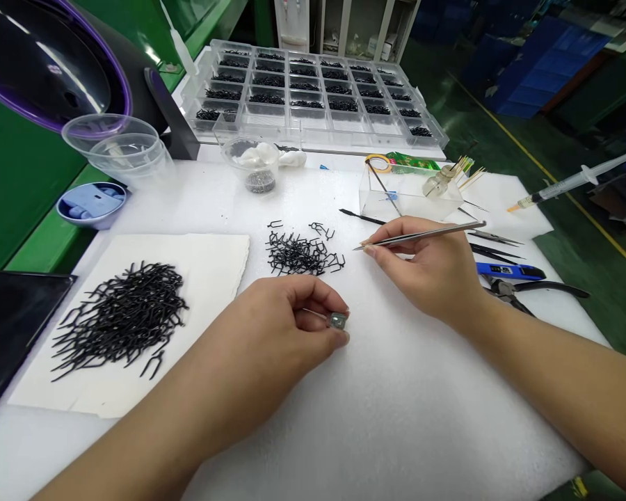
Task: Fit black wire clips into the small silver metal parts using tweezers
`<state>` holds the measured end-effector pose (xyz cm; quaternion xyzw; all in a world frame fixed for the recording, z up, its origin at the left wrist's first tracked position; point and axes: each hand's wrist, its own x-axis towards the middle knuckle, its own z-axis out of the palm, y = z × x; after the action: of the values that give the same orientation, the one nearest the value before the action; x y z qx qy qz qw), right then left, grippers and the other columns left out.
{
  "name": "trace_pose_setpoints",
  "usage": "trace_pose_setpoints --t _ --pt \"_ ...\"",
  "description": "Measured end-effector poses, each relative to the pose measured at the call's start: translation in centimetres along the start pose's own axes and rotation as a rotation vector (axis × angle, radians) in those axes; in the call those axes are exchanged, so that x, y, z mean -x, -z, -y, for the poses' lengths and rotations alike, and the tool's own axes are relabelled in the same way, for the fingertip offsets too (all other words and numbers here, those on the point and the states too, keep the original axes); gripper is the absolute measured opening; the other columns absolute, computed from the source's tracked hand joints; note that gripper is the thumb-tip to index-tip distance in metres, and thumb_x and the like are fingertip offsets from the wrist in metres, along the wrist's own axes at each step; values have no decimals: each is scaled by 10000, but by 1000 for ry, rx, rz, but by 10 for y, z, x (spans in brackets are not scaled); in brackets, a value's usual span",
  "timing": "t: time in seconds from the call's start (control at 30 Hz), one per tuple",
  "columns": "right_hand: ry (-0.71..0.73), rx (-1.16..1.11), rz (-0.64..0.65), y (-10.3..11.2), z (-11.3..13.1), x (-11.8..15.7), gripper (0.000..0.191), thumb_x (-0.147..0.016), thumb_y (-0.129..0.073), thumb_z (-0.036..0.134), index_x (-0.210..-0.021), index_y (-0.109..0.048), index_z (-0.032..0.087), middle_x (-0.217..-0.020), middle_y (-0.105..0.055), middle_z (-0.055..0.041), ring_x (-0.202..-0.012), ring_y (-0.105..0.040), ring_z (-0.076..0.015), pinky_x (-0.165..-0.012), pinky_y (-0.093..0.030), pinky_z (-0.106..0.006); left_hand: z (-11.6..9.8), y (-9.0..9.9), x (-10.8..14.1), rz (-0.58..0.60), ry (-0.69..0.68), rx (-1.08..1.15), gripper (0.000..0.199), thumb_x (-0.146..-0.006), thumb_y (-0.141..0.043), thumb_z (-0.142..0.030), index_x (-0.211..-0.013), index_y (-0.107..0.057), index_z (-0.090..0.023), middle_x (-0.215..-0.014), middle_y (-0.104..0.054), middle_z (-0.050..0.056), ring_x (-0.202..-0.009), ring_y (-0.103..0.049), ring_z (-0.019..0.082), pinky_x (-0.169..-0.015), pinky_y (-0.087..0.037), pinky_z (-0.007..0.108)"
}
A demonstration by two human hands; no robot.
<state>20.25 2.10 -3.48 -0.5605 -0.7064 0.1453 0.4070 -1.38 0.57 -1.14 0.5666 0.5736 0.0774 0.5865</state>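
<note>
Between the thumb and fingers of my left hand (292,327) is a small grey metallic piece (337,320). My right hand (428,268) grips silver tweezers (422,235), whose pointed tip is directed left, just right of a small pile of black forked parts (297,254) on the white surface. The tip is apart from the pile and nothing can be made out in it. A larger pile of black forked parts (128,313) lies on white paper (216,257) to the left of my left hand.
Behind stands a clear compartment tray (313,132) holding black parts. A cup with white balls (253,163), a clear box (412,202), a syringe (563,184), a blue tool (516,271) and pliers (508,291) surround the work surface (396,417). A dark screen (15,327) sits left.
</note>
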Motion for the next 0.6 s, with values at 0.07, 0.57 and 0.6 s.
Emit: trace_pose_setpoints --t 0.07,0.57,0.6 --pt "54 31 -33 6 8 5 69 -820 -732 149 -832 -741 216 -813 -795 -13 -742 -758 -193 -679 -631 -291 2 2 -2 -11 10 44 227 -770 -769 -410 -946 -713 -278 -699 -708 -53 -625 -583 151 -528 -392 263" --pt "284 89 126 22 54 37 159 -788 -727 52 -865 -720 191 -859 -827 2 -733 -786 -132 -643 -576 -209 -2 2 0 -13 -62 5 159 -766 -724 -375 -881 -717 -266 -659 -746 -53 -575 -632 148 -475 -405 236" --pt "282 86 126 22 54 37 158 -787 -726 49 -858 -719 190 -857 -826 2 -735 -786 -131 -644 -575 -206 -2 2 0 -16 -63 5 154 -766 -719 -370 -881 -717 -268 -663 -750 -53 -569 -632 149 -469 -404 236"
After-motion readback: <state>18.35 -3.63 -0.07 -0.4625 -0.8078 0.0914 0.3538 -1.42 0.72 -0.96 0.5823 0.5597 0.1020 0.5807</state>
